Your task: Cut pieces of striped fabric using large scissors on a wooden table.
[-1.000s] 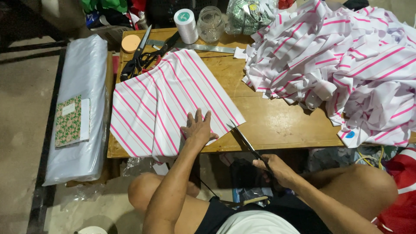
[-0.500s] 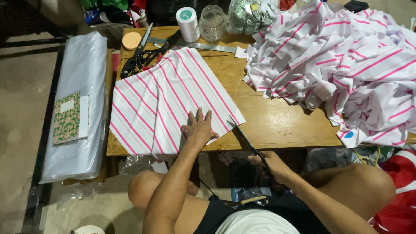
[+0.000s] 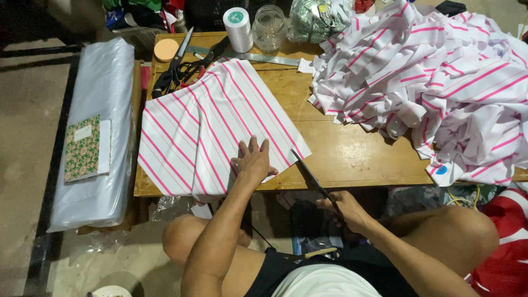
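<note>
The left hand (image 3: 254, 160) is pressing flat, fingers spread, on the striped cloth (image 3: 212, 129) while the right hand (image 3: 344, 210), clenched on scissors (image 3: 312, 177), is best cutting slowly along the near right edge.

Scissor handles: hidden inside the right hand (image 3: 344, 212); only the dark blades of the scissors (image 3: 311, 175) show, so how the fingers grip cannot be told.
Fabric under palm: the left hand (image 3: 254, 161) covers the near edge of the striped cloth (image 3: 209, 124).
Cloth pile (image 3: 440, 82): cut off by the right and far edges.
Table (image 3: 352, 154): its right part is buried under the pile.
Far clutter: bags and a foil packet (image 3: 316, 16) are cropped at the top.
Round white object (image 3: 110, 291): cut off at the near edge, kind unclear.
</note>
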